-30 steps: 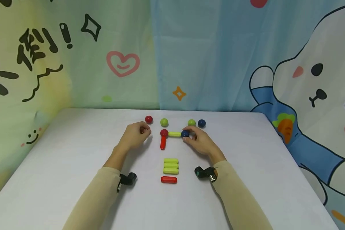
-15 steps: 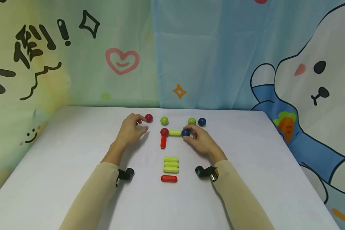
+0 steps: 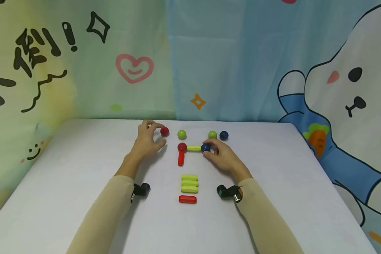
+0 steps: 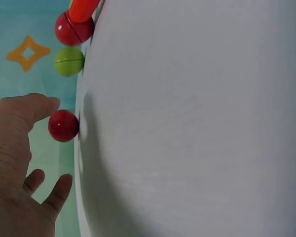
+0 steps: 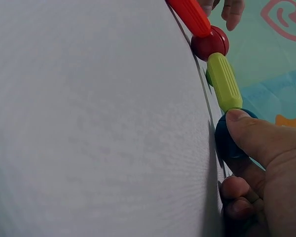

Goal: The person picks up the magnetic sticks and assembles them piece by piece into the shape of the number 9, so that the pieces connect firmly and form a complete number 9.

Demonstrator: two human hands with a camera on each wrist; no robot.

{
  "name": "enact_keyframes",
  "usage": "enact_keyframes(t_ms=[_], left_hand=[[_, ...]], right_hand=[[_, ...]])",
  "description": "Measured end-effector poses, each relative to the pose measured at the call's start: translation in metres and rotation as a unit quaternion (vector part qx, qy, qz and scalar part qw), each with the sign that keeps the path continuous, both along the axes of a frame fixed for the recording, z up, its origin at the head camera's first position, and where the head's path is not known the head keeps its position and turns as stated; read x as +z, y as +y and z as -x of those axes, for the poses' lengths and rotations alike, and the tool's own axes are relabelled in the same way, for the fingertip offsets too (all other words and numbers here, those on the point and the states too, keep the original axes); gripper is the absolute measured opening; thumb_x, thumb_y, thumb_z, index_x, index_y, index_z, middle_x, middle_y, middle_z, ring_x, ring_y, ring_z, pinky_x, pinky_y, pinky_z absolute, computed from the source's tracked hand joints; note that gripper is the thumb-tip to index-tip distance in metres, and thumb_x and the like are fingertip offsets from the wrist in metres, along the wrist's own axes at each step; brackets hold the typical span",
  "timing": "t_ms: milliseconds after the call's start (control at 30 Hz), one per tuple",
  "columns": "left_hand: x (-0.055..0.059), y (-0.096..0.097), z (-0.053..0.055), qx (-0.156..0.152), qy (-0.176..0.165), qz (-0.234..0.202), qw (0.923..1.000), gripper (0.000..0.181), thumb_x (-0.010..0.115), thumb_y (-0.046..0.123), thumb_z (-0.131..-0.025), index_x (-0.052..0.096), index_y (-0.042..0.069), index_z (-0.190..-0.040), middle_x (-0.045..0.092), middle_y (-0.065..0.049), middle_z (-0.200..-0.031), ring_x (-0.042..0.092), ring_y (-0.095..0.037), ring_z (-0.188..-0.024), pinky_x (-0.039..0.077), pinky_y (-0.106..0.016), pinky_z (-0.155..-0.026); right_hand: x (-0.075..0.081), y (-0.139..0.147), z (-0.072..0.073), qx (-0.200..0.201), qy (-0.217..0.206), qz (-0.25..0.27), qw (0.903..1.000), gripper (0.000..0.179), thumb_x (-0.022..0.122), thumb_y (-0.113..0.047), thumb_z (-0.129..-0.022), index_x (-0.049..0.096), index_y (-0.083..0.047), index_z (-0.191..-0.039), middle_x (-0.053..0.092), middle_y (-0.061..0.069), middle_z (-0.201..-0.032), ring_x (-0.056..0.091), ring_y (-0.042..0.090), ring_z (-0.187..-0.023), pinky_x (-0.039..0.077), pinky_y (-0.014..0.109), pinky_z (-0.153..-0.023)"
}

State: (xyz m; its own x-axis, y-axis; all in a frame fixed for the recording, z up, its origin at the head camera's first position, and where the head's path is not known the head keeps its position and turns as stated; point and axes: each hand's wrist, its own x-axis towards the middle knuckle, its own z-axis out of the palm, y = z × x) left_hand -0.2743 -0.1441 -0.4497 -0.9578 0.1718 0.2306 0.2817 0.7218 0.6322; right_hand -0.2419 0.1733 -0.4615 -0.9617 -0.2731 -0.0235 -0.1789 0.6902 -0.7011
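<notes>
My right hand [image 3: 223, 156] pinches a blue ball [image 3: 205, 147] between thumb and fingers. From that ball a yellow-green rod [image 3: 194, 148] runs left to a red ball [image 3: 182, 146], and a red rod [image 3: 181, 158] extends from the red ball toward the near side. My left hand [image 3: 146, 143] is at a loose red ball [image 3: 164, 131] near the back of the table, index fingertip right at its side and thumb spread apart. In the left wrist view the fingers are parted around this loose red ball [image 4: 63, 126].
Behind the joined pieces stand a green ball [image 3: 182, 134], another green ball [image 3: 212, 134] and a loose blue ball [image 3: 223, 135]. Several yellow-green rods [image 3: 189, 183] lie in a stack nearer the front, with a red rod [image 3: 187, 199] below them. A printed curtain [image 3: 228, 70] hangs behind the table.
My left hand has moved away toward the back of the table, its fingers spreading and reaching the loose red ball. The right hand keeps its pinch on the blue ball.
</notes>
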Motion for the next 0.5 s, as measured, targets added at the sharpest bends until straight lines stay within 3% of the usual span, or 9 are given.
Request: enact_keyframes(t_ms=[300,500], left_hand=[[0.0029,0.0053,0.0083,-0.004,-0.025,0.032,0.9992,0.052,0.074,0.022,-0.090,0.056,0.020,-0.138,0.027,-0.011,-0.156,0.027,-0.036,-0.140,0.046,-0.057,-0.105],[0.0040,0.0024,0.0111,-0.015,-0.041,0.047,0.9980,0.053,0.074,0.020,-0.090,0.056,0.018,-0.140,0.032,-0.013,-0.155,0.027,-0.037,-0.140,0.042,-0.057,-0.109]], right_hand=[[0.0016,0.0028,-0.0009,-0.003,-0.003,0.006,1.0000,0.042,0.068,-0.032,-0.100,0.059,-0.024,-0.140,0.055,0.006,-0.095,0.051,0.022,-0.081,0.041,0.035,-0.071],[0.0033,0.0014,-0.0019,-0.006,-0.011,0.000,0.9999,0.042,0.068,-0.032,-0.100,0.058,-0.025,-0.140,0.055,0.006,-0.095,0.051,0.021,-0.081,0.042,0.035,-0.070]])
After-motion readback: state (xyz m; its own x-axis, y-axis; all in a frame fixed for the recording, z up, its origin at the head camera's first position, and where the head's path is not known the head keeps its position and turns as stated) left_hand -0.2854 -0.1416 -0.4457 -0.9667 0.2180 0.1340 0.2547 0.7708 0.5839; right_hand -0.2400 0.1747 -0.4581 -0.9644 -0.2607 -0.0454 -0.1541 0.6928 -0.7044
